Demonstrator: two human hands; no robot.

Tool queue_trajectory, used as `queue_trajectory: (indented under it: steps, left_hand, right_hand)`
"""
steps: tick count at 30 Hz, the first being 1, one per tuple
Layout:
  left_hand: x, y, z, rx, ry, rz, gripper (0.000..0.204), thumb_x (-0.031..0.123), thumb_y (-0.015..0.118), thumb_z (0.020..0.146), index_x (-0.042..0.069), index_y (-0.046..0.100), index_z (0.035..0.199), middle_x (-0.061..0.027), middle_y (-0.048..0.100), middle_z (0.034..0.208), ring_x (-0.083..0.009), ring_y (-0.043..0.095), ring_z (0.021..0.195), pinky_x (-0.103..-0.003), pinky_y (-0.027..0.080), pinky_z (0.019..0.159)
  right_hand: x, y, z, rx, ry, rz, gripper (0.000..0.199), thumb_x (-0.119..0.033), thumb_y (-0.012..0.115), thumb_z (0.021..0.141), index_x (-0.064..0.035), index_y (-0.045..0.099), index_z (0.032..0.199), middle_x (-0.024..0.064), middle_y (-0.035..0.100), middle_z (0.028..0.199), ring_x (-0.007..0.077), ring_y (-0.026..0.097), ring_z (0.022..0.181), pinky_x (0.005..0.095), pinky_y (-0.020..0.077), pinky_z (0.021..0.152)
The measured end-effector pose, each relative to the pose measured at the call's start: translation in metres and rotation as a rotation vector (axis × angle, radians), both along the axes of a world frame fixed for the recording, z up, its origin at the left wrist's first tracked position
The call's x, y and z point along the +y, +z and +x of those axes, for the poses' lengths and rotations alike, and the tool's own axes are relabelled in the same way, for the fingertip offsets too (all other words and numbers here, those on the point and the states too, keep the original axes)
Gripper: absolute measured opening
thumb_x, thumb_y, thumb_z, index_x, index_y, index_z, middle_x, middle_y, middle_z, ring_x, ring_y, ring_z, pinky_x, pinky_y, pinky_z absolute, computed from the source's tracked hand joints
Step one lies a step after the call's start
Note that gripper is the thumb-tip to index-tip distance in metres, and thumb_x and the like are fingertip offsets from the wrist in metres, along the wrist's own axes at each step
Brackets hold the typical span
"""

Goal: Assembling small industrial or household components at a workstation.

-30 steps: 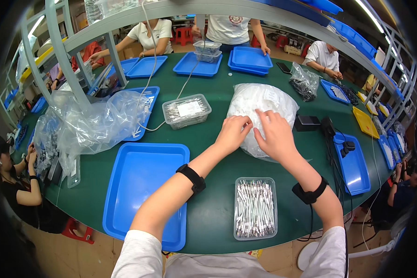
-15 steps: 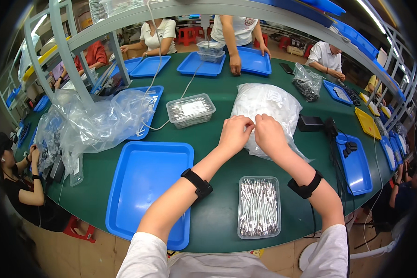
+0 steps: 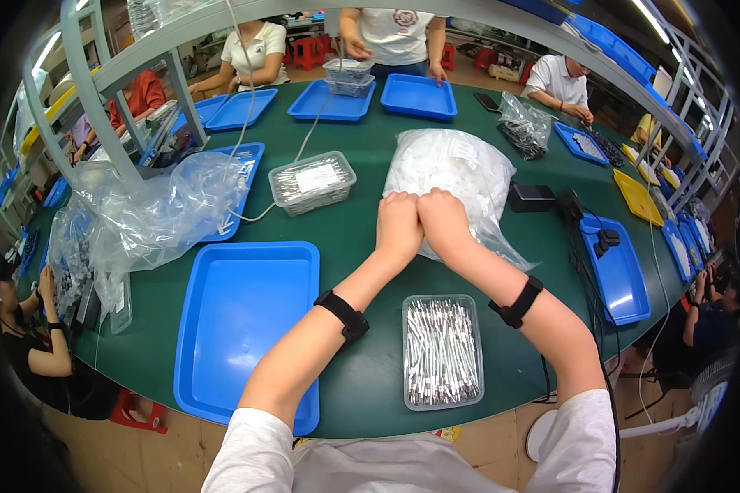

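A clear plastic bag (image 3: 448, 164) filled with white pieces lies in the middle of the table. My left hand (image 3: 400, 223) and my right hand (image 3: 442, 222) are both closed at its near edge, knuckles side by side and touching. They appear to grip the bag's plastic, though the fingertips are hidden beneath the fists. Closer to me, below my hands, stands a clear plastic box (image 3: 442, 353) packed with thin white rods with metallic ends. Left of my left forearm lies a large blue tray (image 3: 247, 329).
Another lidded box of rods (image 3: 312, 182) sits left of the bag. Crumpled clear plastic (image 3: 152, 218) covers part of a tray further left. A black box (image 3: 532, 197), cables and a blue tray (image 3: 621, 283) lie to the right. Co-workers sit and stand around the green table (image 3: 362, 271).
My hands have turned from fingertip pinches into closed fists pressed together at the bag's edge. Across the table, the standing person's hand has lifted off the table. The whole view has shifted slightly.
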State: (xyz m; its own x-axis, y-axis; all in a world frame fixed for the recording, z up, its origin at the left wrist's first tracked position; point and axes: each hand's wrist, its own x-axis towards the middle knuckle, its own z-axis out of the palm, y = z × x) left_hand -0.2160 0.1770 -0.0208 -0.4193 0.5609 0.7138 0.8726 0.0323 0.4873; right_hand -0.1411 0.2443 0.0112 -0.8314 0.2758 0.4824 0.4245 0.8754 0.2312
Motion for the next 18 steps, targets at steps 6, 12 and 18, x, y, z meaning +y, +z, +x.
queue_trajectory:
  steps: [6,12,18]
  left_hand:
    - [0.004,0.001,0.0,-0.046,0.002,0.089,0.006,0.002,0.051,0.071,-0.003,0.051,0.067,-0.0206,0.055,0.071,-0.0396,0.052,0.074,-0.047,0.041,0.065]
    - [0.003,0.004,0.0,-0.111,0.016,0.114,0.007,-0.001,0.051,0.073,-0.003,0.053,0.067,-0.0202,0.056,0.072,-0.0384,0.053,0.074,-0.046,0.041,0.07]
    - [0.003,0.006,-0.003,-0.106,0.032,0.147,0.004,0.0,0.052,0.074,-0.003,0.054,0.073,-0.0178,0.056,0.073,-0.0349,0.056,0.07,-0.042,0.044,0.064]
  right_hand:
    - [0.012,-0.007,-0.006,0.063,0.031,0.029,0.004,-0.003,0.06,0.067,-0.0028,0.063,0.068,0.0128,0.06,0.071,0.0222,0.065,0.063,0.0278,0.0531,0.052]
    - [0.017,-0.005,-0.017,0.154,0.047,-0.141,0.003,-0.005,0.061,0.067,-0.002,0.063,0.067,0.016,0.061,0.071,0.0269,0.065,0.064,0.0327,0.0538,0.055]
    - [0.023,-0.003,-0.03,0.2,-0.019,-0.177,0.003,-0.005,0.063,0.066,-0.0019,0.062,0.066,0.017,0.062,0.073,0.0285,0.065,0.069,0.034,0.0539,0.059]
